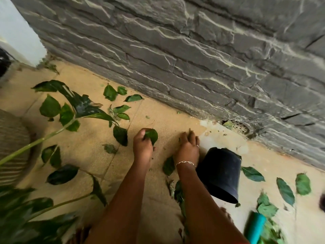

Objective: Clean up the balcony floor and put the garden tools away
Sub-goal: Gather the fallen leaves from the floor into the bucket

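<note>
Now | tan floor (88,138), slate-stone wall (193,50) above | left hand (142,147) grips leaf (151,136) (centre frame) | right hand (189,148) splayed flat, beside black pot (219,171)

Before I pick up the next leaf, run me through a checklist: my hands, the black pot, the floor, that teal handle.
1. Left hand grips a leaf: ok.
2. Right hand free: cannot tell; its fingertips touch the floor.
3. Black pot upright to take leaves: not ok; it lies tipped over.
4. Floor free of loose leaves: not ok; many lie on both sides.
5. Teal handle put away: not ok; it lies among leaves.
</note>
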